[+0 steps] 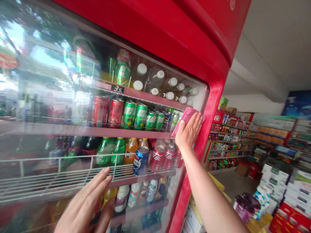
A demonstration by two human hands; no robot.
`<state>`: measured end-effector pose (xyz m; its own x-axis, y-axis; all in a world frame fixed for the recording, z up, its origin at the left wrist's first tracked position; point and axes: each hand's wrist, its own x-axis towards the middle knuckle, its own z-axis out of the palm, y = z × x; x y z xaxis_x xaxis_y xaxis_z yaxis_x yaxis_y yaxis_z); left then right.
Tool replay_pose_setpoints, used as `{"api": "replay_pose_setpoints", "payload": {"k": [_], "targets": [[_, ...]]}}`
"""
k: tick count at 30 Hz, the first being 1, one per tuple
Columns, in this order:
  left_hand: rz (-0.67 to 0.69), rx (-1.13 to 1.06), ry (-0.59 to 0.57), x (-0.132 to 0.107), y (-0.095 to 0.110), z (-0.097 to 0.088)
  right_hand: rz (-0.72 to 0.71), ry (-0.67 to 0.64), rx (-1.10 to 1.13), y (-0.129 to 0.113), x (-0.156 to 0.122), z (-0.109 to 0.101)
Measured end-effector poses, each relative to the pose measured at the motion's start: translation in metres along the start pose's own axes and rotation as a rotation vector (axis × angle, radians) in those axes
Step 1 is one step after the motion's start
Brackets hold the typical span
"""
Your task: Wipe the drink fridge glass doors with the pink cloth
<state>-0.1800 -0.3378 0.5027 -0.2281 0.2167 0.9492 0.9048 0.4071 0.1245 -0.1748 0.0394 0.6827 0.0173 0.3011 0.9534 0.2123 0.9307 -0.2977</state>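
Note:
My right hand lies flat on a folded pink cloth. It presses the cloth against the right edge of a red drinks fridge, where the glass door meets the red frame. Lower left, my left hand is in front of the glass with its fingers stretched out and nothing in it. Whether its fingertips touch the glass cannot be made out. Behind the glass are green cans, red cola cans, a blue Pepsi can and several bottles.
A white wire rack runs across the fridge at mid-height. Trees and street are reflected in the glass on the left. To the right are stocked store shelves, with stacked white cartons and red boxes on the near side.

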Motion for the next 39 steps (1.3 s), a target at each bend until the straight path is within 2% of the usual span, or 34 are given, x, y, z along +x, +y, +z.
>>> {"api": "replay_pose_setpoints", "payload": {"k": [2,3,7,10,12,15,17,19,21,23,26,30,32,34,36,37,39], "targets": [[0.069,0.053,0.050,0.025,-0.009,-0.013,-0.008,0.015,0.025,-0.039,-0.011,0.002],[0.097,0.078,0.076,0.037,-0.013,-0.020,-0.060,0.009,0.044,-0.062,-0.020,0.003],[0.087,0.143,0.153,0.068,-0.022,-0.035,-0.426,-0.090,0.124,-0.155,-0.076,0.004],[0.064,0.145,0.188,0.071,-0.023,-0.038,-0.693,-0.166,0.161,-0.193,-0.114,0.006],[0.075,0.140,0.187,0.069,-0.026,-0.040,-0.819,-0.184,0.156,-0.196,-0.123,0.005],[0.089,0.156,0.161,0.063,-0.036,-0.051,-0.879,-0.197,0.112,-0.174,-0.108,0.001],[0.078,0.180,0.164,0.058,-0.048,-0.065,-0.762,-0.179,0.058,-0.152,-0.086,-0.003],[0.053,0.206,0.188,0.052,-0.062,-0.082,-0.540,-0.123,-0.013,-0.134,-0.063,-0.004],[0.018,0.226,0.215,0.045,-0.076,-0.098,-0.386,-0.087,-0.035,-0.129,-0.048,-0.002],[-0.023,0.239,0.208,0.037,-0.087,-0.113,-0.279,-0.051,-0.014,-0.141,-0.045,0.003],[-0.066,0.238,0.147,0.027,-0.100,-0.128,-0.247,-0.030,0.024,-0.186,-0.066,0.008],[-0.043,0.203,0.162,0.019,-0.113,-0.137,-0.388,-0.144,0.039,-0.259,-0.121,0.005],[-0.038,0.204,0.159,0.017,-0.118,-0.142,-0.496,-0.224,0.057,-0.281,-0.149,0.003],[-0.038,0.212,0.141,0.016,-0.123,-0.147,-0.636,-0.311,0.091,-0.286,-0.167,0.001],[-0.038,0.215,0.127,0.015,-0.129,-0.155,-0.749,-0.383,0.117,-0.277,-0.169,-0.001],[-0.039,0.219,0.122,0.015,-0.131,-0.159,-0.762,-0.391,0.111,-0.269,-0.165,-0.001],[-0.043,0.235,0.117,0.014,-0.134,-0.169,-0.684,-0.330,0.068,-0.252,-0.147,-0.001]]}}
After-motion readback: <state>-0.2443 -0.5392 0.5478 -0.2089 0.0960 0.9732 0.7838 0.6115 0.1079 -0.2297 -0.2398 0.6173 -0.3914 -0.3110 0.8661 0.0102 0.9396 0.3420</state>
